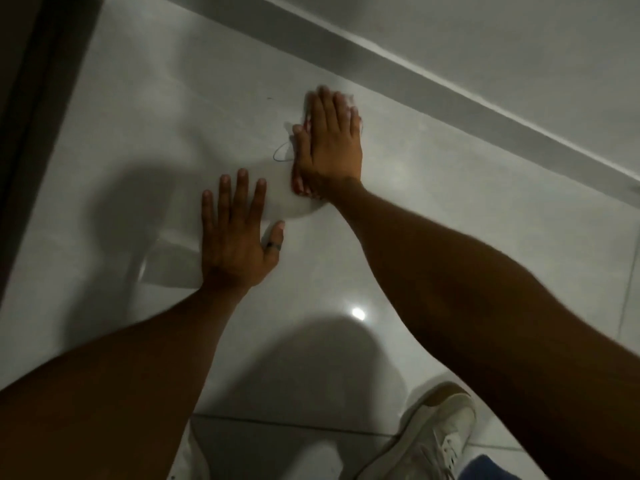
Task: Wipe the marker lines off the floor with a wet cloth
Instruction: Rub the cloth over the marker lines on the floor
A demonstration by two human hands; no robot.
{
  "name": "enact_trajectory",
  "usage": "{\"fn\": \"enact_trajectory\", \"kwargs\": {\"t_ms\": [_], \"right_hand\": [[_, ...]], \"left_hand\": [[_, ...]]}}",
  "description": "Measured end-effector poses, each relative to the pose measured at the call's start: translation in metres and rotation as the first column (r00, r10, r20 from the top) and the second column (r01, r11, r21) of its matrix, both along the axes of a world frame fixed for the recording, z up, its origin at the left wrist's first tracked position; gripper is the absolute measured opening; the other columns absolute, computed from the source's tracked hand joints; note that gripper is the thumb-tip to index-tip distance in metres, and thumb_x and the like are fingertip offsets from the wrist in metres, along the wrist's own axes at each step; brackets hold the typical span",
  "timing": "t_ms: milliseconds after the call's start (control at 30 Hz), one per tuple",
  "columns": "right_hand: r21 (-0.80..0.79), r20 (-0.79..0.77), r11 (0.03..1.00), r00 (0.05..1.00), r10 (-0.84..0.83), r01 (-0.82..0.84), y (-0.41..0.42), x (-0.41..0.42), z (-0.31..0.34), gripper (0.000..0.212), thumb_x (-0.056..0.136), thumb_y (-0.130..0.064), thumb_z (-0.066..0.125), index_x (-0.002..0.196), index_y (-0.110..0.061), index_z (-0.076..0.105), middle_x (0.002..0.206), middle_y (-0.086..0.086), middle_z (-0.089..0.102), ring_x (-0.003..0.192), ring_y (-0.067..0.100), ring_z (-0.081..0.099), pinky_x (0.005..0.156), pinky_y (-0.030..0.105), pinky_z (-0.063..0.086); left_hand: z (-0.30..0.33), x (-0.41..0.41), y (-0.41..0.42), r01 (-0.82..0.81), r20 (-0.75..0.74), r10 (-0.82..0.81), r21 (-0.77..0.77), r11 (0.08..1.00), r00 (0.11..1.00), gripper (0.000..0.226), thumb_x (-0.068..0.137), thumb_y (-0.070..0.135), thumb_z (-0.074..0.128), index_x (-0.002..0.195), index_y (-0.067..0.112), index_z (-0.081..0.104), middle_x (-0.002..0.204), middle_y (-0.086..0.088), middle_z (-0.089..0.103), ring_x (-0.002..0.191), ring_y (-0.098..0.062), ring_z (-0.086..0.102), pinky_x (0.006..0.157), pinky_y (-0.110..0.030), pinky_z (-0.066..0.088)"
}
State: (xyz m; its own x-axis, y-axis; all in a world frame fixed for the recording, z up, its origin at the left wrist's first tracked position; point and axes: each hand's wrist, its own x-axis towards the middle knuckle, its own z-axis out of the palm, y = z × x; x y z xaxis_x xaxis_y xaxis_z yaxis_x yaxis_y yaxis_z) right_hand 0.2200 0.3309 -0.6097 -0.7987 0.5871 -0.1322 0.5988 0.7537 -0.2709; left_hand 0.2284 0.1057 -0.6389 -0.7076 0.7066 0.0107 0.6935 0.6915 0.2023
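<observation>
My right hand lies flat, palm down, pressing a white cloth onto the glossy white floor tile. Only the cloth's edges show beyond my fingertips and beside my thumb. A thin dark marker loop curves out from under the left edge of that hand. A tiny dark mark sits farther up the tile. My left hand rests flat on the floor, fingers spread, a ring on its thumb, holding nothing.
A white skirting board and wall run diagonally across the top right. A dark door frame stands along the left edge. My white sneaker is at the bottom right, beside a grout line.
</observation>
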Motion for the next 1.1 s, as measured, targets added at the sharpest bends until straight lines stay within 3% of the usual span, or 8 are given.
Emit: {"fn": "enact_trajectory", "kwargs": {"t_ms": [100,200,433,533,633,867,1000,1100], "right_hand": [[-0.003,0.023,1.0,1.0,-0.007,0.007,0.003,-0.013,0.002,0.071,0.11,-0.054,0.026,0.169,-0.016,0.021,0.179,0.006,0.016,0.168,0.029,0.007,0.137,0.049,0.001],[0.017,0.053,0.977,0.976,0.212,-0.213,-0.001,-0.01,0.003,0.069,0.11,-0.055,0.025,0.17,-0.019,0.019,0.179,0.005,0.014,0.168,0.028,0.007,0.136,0.049,-0.001],[0.05,0.037,0.705,0.706,0.707,-0.708,-0.02,0.017,-0.009,0.066,0.11,-0.05,0.027,0.169,-0.019,0.023,0.178,0.006,0.021,0.167,0.03,0.014,0.137,0.051,0.008],[0.061,-0.012,0.829,0.83,0.558,-0.556,-0.021,0.018,-0.009,0.063,0.112,-0.044,0.03,0.169,-0.018,0.024,0.178,0.007,0.022,0.167,0.029,0.013,0.137,0.049,0.007],[-0.005,-0.063,0.994,0.992,0.108,-0.109,-0.032,0.014,-0.003,0.062,0.112,-0.04,0.032,0.168,-0.016,0.026,0.178,0.007,0.022,0.168,0.028,0.011,0.137,0.048,0.005],[0.003,-0.046,0.987,0.986,-0.163,0.163,-0.051,0.04,-0.005,0.062,0.112,-0.041,0.032,0.168,-0.015,0.026,0.178,0.007,0.021,0.168,0.027,0.011,0.137,0.05,0.007],[0.001,-0.021,0.992,0.991,0.129,-0.129,-0.061,0.089,-0.008,0.065,0.111,-0.044,0.031,0.169,-0.017,0.021,0.179,0.005,0.015,0.168,0.027,0.006,0.137,0.053,0.007],[0.054,0.001,0.875,0.876,0.482,-0.481,-0.046,0.138,-0.012,0.066,0.11,-0.045,0.035,0.169,-0.018,0.022,0.178,0.005,0.02,0.167,0.029,0.012,0.136,0.053,0.012]], "left_hand": [[0.0,0.001,-0.001,0.005,0.014,-0.005,-0.025,1.0,1.0,0.083,0.108,0.061,0.033,0.176,0.016,0.017,0.183,-0.018,0.014,0.169,-0.043,0.014,0.136,-0.064,0.013],[0.002,0.001,0.0,-0.006,0.018,0.006,-0.015,1.0,1.0,0.083,0.108,0.061,0.036,0.175,0.017,0.019,0.183,-0.017,0.015,0.169,-0.043,0.015,0.136,-0.063,0.013],[0.003,0.001,-0.001,0.01,-0.03,-0.01,0.008,1.0,0.999,0.077,0.108,0.055,0.043,0.172,0.013,0.032,0.179,-0.02,0.026,0.165,-0.046,0.025,0.132,-0.067,0.023],[0.006,0.0,0.001,0.007,-0.009,-0.007,-0.01,1.0,1.0,0.079,0.108,0.056,0.041,0.173,0.013,0.029,0.18,-0.02,0.024,0.166,-0.045,0.023,0.134,-0.066,0.02],[0.005,0.0,0.0,-0.012,0.004,0.012,-0.01,1.0,1.0,0.081,0.108,0.06,0.037,0.173,0.013,0.027,0.18,-0.02,0.023,0.167,-0.044,0.02,0.135,-0.065,0.018],[0.008,0.0,0.001,-0.019,0.059,0.019,0.008,1.0,0.998,0.081,0.106,0.058,0.044,0.173,0.015,0.029,0.181,-0.018,0.024,0.167,-0.043,0.02,0.135,-0.064,0.016],[0.007,0.0,0.0,-0.026,0.032,0.026,-0.001,1.0,0.999,0.079,0.108,0.059,0.039,0.174,0.018,0.026,0.182,-0.016,0.021,0.168,-0.041,0.02,0.135,-0.062,0.014],[0.007,0.002,0.001,-0.029,0.032,0.029,-0.008,1.0,0.999,0.079,0.108,0.061,0.037,0.174,0.017,0.025,0.182,-0.016,0.02,0.168,-0.041,0.02,0.135,-0.061,0.013]]}}
